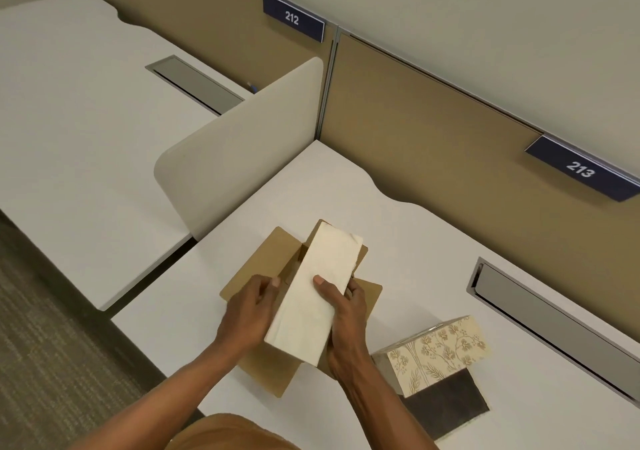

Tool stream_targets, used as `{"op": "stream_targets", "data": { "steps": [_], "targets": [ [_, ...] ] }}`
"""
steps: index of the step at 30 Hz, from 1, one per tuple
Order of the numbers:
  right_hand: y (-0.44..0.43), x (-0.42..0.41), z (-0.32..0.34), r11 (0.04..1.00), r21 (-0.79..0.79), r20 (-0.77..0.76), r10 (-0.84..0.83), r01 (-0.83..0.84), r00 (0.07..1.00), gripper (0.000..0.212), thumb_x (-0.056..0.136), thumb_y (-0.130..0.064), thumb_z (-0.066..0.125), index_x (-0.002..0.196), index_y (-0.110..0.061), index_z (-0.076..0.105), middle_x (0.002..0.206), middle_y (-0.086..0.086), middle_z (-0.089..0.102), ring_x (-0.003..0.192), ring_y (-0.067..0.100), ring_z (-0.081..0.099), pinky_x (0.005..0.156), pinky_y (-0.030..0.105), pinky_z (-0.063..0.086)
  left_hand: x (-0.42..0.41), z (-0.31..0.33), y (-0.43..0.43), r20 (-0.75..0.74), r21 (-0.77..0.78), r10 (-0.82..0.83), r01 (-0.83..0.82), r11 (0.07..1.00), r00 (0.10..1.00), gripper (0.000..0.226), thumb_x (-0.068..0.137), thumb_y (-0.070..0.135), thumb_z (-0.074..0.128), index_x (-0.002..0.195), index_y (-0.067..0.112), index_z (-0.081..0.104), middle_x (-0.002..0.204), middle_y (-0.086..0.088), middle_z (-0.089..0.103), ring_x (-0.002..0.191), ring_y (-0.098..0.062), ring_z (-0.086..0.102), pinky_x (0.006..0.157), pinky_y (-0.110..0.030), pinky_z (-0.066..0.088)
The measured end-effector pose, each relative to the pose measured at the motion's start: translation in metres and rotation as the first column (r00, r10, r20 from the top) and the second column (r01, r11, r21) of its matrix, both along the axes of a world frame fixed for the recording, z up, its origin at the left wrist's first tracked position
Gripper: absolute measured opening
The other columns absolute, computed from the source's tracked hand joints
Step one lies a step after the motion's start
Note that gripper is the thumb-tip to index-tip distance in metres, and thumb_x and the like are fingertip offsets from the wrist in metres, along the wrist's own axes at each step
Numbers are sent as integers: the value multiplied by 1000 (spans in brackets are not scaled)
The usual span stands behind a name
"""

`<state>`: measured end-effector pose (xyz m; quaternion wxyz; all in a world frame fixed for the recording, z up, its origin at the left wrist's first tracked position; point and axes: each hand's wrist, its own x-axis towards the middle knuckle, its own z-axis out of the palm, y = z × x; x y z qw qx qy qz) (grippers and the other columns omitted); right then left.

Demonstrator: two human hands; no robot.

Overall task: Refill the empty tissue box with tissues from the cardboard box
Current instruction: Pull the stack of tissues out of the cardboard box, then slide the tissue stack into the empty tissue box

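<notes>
A thick stack of white tissues [313, 293] is lifted above the open brown cardboard box [258, 267], whose flaps spread out on the white desk [415, 241]. My left hand [247, 314] grips the stack's left side. My right hand [343, 314] grips its right side, thumb on top. The floral tissue box [433, 354] stands to the right of the cardboard box, on a dark mat [446, 404], near my right wrist. Its top opening is barely visible.
A beige rounded divider [242, 144] stands to the left of the desk, with a second desk [69, 120] beyond it. A metal cable slot [554, 325] lies at the right. Tan partition panels carry signs 212 [292, 17] and 213 [581, 169].
</notes>
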<state>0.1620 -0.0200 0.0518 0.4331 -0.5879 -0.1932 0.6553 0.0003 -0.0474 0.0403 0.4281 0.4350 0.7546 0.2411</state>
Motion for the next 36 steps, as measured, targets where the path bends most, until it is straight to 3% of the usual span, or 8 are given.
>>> {"op": "stream_targets", "data": {
  "steps": [2,5,9,13,15,23,28,36],
  "targets": [
    [-8,8,4,1000,22,17,-3,3,1000,106,49,-46,97,141,-20,51,132,8,73,113,35,78,98,60,65,12,19,5,295,-75,-9,32,997,956,72,94,86,27,122,33,67,114,2,81,105,-22,81,98,-50,66],
    [-21,17,10,997,81,40,-2,-2,999,105,49,-51,96,140,-29,51,130,0,74,105,23,82,81,40,70,24,42,8,567,-102,-52,133,986,822,89,72,105,42,132,43,65,117,2,84,104,-24,84,91,-44,68],
    [-32,26,15,986,165,133,-20,-2,991,104,53,-62,90,143,-35,45,132,-3,70,105,14,80,71,24,66,39,47,-1,548,-34,-181,238,971,817,112,52,102,73,142,38,54,131,4,77,116,-23,79,104,-52,65],
    [-37,35,17,982,180,142,-82,55,986,105,56,-60,90,147,-39,41,133,1,69,114,23,76,79,36,68,46,40,-12,611,-13,-187,245,969,769,90,67,67,89,144,37,52,132,3,76,116,-21,79,103,-48,66],
    [-40,39,18,982,177,151,-96,68,984,106,55,-61,89,147,-41,40,129,2,69,109,22,78,74,33,68,49,37,-17,658,-29,-158,234,972,737,80,72,56,89,142,37,54,127,3,79,113,-20,80,99,-44,68],
    [-27,57,24,985,96,96,-150,140,984,118,55,-51,96,155,-45,33,136,4,66,111,29,77,95,56,67,51,32,-28,705,-57,-142,255,965,695,94,64,55,100,143,28,55,127,1,79,117,-25,79,94,-38,66],
    [-5,78,26,986,28,125,-166,164,978,96,78,-38,96,154,-35,37,133,4,68,112,29,76,104,60,62,52,34,-26,711,-80,-211,374,924,671,79,78,41,92,145,31,52,133,0,75,119,-21,77,95,-35,64],
    [9,98,17,985,-20,189,-162,169,968,61,89,-57,82,134,-19,68,128,8,77,117,32,75,103,55,64,53,37,-23,702,-74,-281,459,885,654,76,82,35,87,148,27,50,140,-5,70,125,-28,73,93,-33,62]
  ]
}}
